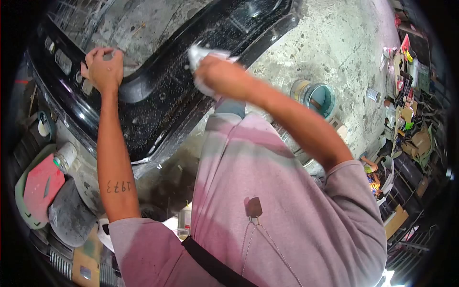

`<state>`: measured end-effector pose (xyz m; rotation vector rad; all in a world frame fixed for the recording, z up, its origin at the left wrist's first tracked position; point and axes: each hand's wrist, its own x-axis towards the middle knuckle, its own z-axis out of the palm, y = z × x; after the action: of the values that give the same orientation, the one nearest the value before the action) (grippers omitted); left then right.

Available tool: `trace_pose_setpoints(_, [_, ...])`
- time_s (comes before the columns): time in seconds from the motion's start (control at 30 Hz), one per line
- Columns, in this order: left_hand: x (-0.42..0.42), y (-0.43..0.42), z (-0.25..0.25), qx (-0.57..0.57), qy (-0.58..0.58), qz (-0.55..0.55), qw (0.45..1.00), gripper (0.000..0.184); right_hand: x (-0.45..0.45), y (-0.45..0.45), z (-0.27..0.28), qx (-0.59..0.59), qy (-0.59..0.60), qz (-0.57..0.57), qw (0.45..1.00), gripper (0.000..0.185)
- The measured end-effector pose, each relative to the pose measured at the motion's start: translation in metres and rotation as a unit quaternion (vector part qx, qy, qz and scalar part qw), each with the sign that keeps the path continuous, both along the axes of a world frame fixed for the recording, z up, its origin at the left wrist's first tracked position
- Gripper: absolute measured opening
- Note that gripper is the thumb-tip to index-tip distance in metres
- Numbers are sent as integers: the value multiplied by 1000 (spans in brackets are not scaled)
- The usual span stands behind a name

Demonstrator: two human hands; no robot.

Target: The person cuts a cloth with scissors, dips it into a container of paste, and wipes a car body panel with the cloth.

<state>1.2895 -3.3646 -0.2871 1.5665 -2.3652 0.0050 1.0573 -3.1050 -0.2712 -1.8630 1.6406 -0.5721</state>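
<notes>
A glossy black car bumper [158,98], dotted with small pale specks or droplets, stretches across the upper left of the head view. My left hand [105,69] is closed, with its fingers curled over the bumper's inner edge, near the oblong cut-outs. On the bumper's broad face, my right hand [222,76] grips a crumpled white cloth [201,55]. That hand and the cloth are smeared by motion, and the palm side is hidden. The cloth appears to lie against the black surface.
On the stained concrete floor [277,62], an open bucket [320,99] stands right of my right forearm. Farther right are a small can [373,94] and piled clutter [420,138]. At lower left lie a red panel [43,179], a grey panel [71,213] and another can [65,155].
</notes>
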Motion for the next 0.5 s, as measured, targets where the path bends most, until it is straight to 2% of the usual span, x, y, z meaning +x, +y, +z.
trace_pose_setpoints(0.03, [5,3,0,0,1,-2,1000,31,-29,1,-12,46,32,-44,997,10])
trace_pose_setpoints(0.1, [5,5,3,8,5,-8,1000,32,-94,1,-7,-12,70,-61,996,5])
trace_pose_setpoints(0.2, [5,1,-1,2,9,1,1000,31,-81,-3,-8,-62,74,-112,989,3])
trace_pose_setpoints(0.27, [8,2,-1,15,-19,-13,1000,30,-31,0,-10,-41,44,-70,996,4])
trace_pose_setpoints(0.3, [7,4,0,13,-19,-15,1000,30,-5,-2,-9,-60,-21,-42,997,5])
trace_pose_setpoints(0.37, [3,8,2,2,-17,5,1000,29,38,3,-3,-31,-70,-28,997,10])
trace_pose_setpoints(0.43, [1,7,4,-1,-21,2,1000,28,28,6,0,-27,-93,-48,994,13])
trace_pose_setpoints(0.5, [3,6,7,-5,-32,-11,999,27,-14,11,-1,-58,-42,-141,987,15])
